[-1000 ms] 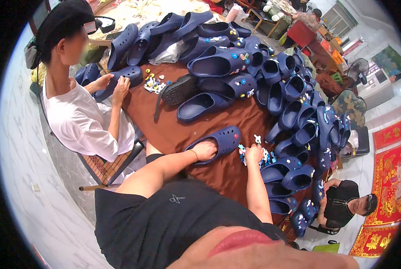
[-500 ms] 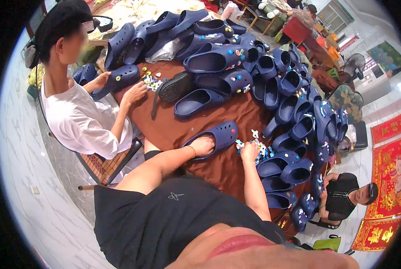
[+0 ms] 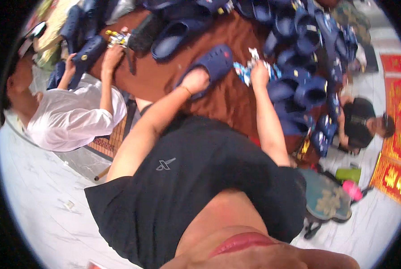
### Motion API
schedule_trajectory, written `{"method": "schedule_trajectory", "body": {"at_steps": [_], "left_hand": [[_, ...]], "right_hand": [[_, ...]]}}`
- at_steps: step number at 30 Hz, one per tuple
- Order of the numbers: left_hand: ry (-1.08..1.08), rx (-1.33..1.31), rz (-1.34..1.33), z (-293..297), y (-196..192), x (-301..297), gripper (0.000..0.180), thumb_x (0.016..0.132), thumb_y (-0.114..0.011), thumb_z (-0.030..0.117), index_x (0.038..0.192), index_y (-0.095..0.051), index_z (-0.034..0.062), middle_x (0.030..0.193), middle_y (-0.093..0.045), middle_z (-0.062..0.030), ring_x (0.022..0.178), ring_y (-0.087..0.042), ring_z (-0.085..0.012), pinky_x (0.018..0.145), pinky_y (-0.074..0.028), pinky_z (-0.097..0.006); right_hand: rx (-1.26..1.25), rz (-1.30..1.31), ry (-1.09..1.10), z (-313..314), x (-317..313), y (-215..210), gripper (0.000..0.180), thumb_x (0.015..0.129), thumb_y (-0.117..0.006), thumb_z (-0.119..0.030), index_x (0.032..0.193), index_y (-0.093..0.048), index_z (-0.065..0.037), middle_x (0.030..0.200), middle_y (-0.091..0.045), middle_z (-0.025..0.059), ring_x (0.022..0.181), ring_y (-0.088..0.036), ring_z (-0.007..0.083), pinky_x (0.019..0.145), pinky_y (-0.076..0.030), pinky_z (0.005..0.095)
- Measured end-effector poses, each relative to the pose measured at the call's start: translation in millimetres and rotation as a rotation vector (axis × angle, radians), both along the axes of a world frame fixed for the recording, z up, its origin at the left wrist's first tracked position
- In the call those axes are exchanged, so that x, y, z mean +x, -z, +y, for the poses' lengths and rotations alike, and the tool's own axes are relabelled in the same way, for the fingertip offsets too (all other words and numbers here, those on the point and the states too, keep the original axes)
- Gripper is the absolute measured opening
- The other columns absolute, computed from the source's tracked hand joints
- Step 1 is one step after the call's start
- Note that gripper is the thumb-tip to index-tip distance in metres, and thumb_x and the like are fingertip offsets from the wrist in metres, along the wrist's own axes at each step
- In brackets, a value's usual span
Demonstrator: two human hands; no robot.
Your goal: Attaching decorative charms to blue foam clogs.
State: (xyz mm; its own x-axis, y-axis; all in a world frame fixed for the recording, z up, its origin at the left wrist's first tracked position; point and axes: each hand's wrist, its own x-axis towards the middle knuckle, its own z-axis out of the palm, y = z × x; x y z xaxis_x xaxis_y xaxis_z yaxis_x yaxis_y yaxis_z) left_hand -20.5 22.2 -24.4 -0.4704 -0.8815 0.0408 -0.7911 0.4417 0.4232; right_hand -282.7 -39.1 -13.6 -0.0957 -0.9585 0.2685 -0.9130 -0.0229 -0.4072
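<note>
A navy blue foam clog lies on the brown cloth in front of me, with a small red charm on its holed toe. My left hand reaches into its opening and grips it, the fingers hidden inside. To the right of the clog is a heap of small white and blue shoe charms. My right hand is at this heap with its fingers drawn together. Blur and the hand itself hide what is between them.
Many navy clogs crowd the right and far sides of the brown cloth. At the left a co-worker in a white shirt handles another clog and small charms. A person in black sits at the right.
The whole view has tilted down toward me, so the table sits higher in the picture. My left hand stays in the clog and my right hand stays at the charms.
</note>
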Motion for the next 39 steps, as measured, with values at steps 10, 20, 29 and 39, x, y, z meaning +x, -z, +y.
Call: {"method": "schedule_trajectory", "body": {"at_steps": [10, 20, 29, 39], "left_hand": [[-0.006, -0.077, 0.071, 7, 17, 2, 0.017, 0.074, -0.053, 0.018, 0.071, -0.055, 0.0016, 0.078, -0.055, -0.0166, 0.080, -0.054, -0.0330, 0.075, -0.044, -0.041], [-0.001, -0.001, 0.011, 5, 8, 9, 0.018, 0.067, -0.052, 0.017, 0.066, -0.059, -0.0004, 0.072, -0.058, -0.0204, 0.071, -0.056, -0.0355, 0.068, -0.045, -0.044], [0.079, -0.022, 0.126, 9, 2, 0, 0.020, 0.071, -0.052, 0.019, 0.068, -0.059, 0.0003, 0.073, -0.059, -0.0187, 0.070, -0.057, -0.0331, 0.069, -0.045, -0.042], [0.021, -0.027, 0.097, 10, 7, 1, 0.021, 0.075, -0.052, 0.021, 0.071, -0.058, 0.0015, 0.076, -0.058, -0.0160, 0.077, -0.057, -0.0313, 0.073, -0.045, -0.041]], "right_hand": [[0.025, -0.568, 0.004, 22, 58, 17, 0.017, 0.077, -0.054, -0.010, 0.091, -0.062, -0.002, 0.078, -0.064, 0.0155, 0.071, -0.063, 0.0259, 0.066, -0.048, 0.0321], [-0.207, -0.021, -0.248, 41, 95, 5, 0.022, 0.074, -0.057, -0.014, 0.094, -0.059, -0.006, 0.081, -0.059, 0.0118, 0.076, -0.056, 0.0296, 0.068, -0.044, 0.0399], [-0.076, 0.406, -0.416, 34, 92, -16, 0.018, 0.069, -0.059, -0.013, 0.081, -0.059, -0.001, 0.074, -0.056, 0.0116, 0.074, -0.053, 0.0276, 0.064, -0.042, 0.0399], [0.060, 0.122, -0.145, 5, 44, -9, 0.023, 0.074, -0.057, -0.021, 0.092, -0.065, -0.008, 0.089, -0.060, 0.0134, 0.087, -0.054, 0.0329, 0.077, -0.044, 0.0411]]}}
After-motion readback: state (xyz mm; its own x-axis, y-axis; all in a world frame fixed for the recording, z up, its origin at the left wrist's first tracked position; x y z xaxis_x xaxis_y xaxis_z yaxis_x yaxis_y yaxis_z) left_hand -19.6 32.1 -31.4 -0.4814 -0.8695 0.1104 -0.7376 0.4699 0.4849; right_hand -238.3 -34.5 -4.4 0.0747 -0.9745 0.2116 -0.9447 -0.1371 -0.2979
